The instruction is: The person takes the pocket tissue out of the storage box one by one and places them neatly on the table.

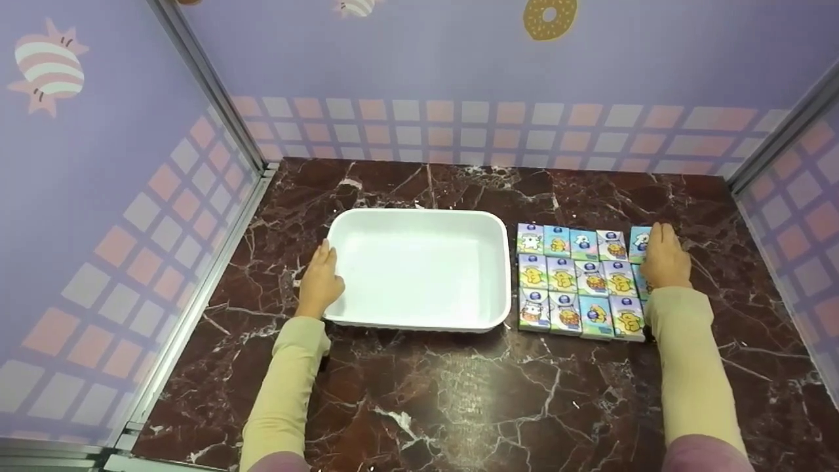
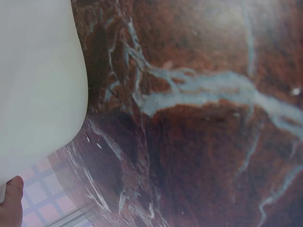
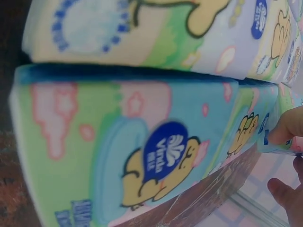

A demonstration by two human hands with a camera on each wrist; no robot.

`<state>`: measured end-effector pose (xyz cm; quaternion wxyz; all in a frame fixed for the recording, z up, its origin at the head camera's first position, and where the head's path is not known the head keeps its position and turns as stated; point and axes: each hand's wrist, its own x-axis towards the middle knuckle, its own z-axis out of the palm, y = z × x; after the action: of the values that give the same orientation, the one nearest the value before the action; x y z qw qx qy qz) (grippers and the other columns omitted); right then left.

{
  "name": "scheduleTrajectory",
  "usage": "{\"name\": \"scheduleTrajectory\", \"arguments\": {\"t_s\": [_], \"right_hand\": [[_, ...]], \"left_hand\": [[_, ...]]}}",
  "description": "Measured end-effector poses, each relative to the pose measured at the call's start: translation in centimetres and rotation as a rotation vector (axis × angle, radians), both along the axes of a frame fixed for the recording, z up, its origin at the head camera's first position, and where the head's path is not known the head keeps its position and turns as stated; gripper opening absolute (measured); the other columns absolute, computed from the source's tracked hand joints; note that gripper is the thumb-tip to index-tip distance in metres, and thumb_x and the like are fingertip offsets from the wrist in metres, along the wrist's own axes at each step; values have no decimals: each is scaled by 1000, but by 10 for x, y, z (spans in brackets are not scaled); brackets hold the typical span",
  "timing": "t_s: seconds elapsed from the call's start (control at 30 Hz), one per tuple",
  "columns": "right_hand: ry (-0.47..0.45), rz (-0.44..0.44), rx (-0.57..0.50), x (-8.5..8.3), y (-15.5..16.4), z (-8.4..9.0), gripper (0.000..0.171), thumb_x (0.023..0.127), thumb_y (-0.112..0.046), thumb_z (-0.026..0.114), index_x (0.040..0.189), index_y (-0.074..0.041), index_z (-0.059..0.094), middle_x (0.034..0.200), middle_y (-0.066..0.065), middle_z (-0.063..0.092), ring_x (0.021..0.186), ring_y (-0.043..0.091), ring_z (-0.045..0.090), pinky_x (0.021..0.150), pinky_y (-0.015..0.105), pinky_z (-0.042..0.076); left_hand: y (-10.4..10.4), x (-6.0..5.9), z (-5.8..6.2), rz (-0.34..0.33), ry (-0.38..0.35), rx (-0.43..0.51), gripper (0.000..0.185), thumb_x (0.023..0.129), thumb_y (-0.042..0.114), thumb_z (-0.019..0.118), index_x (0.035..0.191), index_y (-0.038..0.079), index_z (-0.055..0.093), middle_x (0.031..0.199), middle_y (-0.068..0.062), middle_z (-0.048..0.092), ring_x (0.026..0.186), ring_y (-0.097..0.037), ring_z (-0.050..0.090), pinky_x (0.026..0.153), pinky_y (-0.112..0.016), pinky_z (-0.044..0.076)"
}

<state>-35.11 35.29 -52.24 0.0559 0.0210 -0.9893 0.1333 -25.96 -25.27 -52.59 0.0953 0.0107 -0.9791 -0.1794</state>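
Note:
A white rectangular tray lies on the dark marble table. My left hand rests against the tray's left rim with fingers fairly straight; in the left wrist view one fingertip shows beside the tray's white wall. Right of the tray, several small cartoon-printed tissue packs lie in a tight grid. My right hand lies over the grid's rightmost column. Close up, its fingers curl over the edge of one pack, with the thumb below.
Purple patterned walls with metal frame rails enclose the table on the left, back and right. Bare marble stretches in front of the tray and packs, toward me. Both sleeves are pale yellow.

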Motion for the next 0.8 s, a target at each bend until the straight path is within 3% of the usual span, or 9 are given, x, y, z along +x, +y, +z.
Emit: {"name": "scheduleTrajectory", "arguments": {"t_s": [0.33, 0.57, 0.77, 0.8], "right_hand": [[-104, 15, -28, -1, 1, 0, 72, 71, 3, 53, 133, 14, 17, 132, 34, 20, 120, 50, 24, 91, 65, 26], [-285, 10, -74, 2, 0, 2, 69, 79, -4, 48, 135, 13, 12, 137, 35, 13, 114, 55, 26, 92, 65, 25], [-305, -25, -110, 2, -1, 1, 64, 78, -11, 46, 130, 15, 21, 131, 38, 19, 115, 56, 25, 92, 66, 24], [-312, -36, -122, 2, 0, 1, 63, 78, -11, 46, 130, 15, 22, 130, 39, 20, 115, 56, 25, 92, 66, 24]], "left_hand": [[2, -2, -1, -1, -20, -7, 58, 71, -1, 46, 127, -11, 40, 142, -21, 27, 129, -37, 28, 106, -44, 26], [0, -3, -2, 2, -25, -23, 57, 71, -2, 45, 127, -11, 39, 142, -22, 26, 129, -36, 28, 105, -45, 27], [-1, -2, -3, -8, 20, -10, 56, 70, -3, 45, 125, -13, 41, 140, -24, 29, 128, -38, 30, 104, -46, 28], [-4, -4, -11, -18, 56, -6, 57, 70, -2, 44, 126, -12, 41, 141, -23, 28, 129, -37, 29, 106, -44, 27]]}}
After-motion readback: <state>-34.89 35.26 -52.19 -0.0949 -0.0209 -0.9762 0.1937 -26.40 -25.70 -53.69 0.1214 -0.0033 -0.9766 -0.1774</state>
